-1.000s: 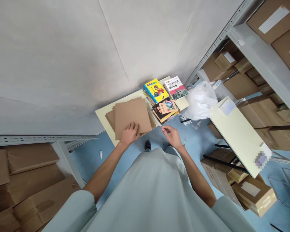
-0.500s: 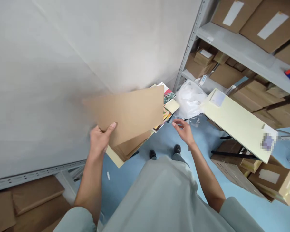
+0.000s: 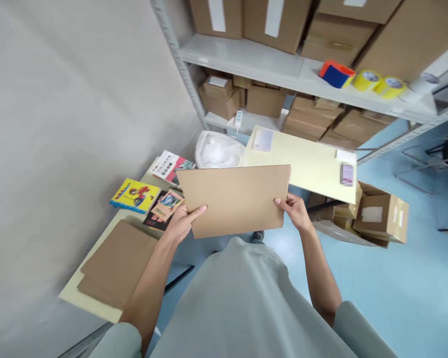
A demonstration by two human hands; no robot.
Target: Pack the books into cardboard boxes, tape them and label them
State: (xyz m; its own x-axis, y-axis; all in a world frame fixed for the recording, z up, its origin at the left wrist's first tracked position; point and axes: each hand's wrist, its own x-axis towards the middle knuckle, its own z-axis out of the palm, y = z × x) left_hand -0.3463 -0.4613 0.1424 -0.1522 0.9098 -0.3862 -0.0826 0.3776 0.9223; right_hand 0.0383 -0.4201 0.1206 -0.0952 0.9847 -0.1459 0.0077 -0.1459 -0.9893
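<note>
I hold a flat brown cardboard sheet [image 3: 236, 199] level in front of my body with both hands. My left hand [image 3: 182, 223] grips its left lower corner, thumb on top. My right hand [image 3: 295, 213] grips its right edge, fingers curled over it. Below to the left, a stack of more flat cardboard sheets [image 3: 117, 264] lies on a pale yellow table [image 3: 82, 304]. Several colourful books [image 3: 149, 195] lie on the same table further back.
A second pale yellow table [image 3: 309, 166] stands ahead, beyond the sheet. A white plastic bag [image 3: 216, 149] sits between the tables. Grey metal shelving [image 3: 269, 67] holds cardboard boxes, yellow tape rolls [image 3: 377, 82] and a tape dispenser. Boxes [image 3: 381, 216] lie on the blue floor at right.
My left hand lifted the top sheet off the stack and swung it right. My right hand took hold of its other edge. My view turned toward the shelving.
</note>
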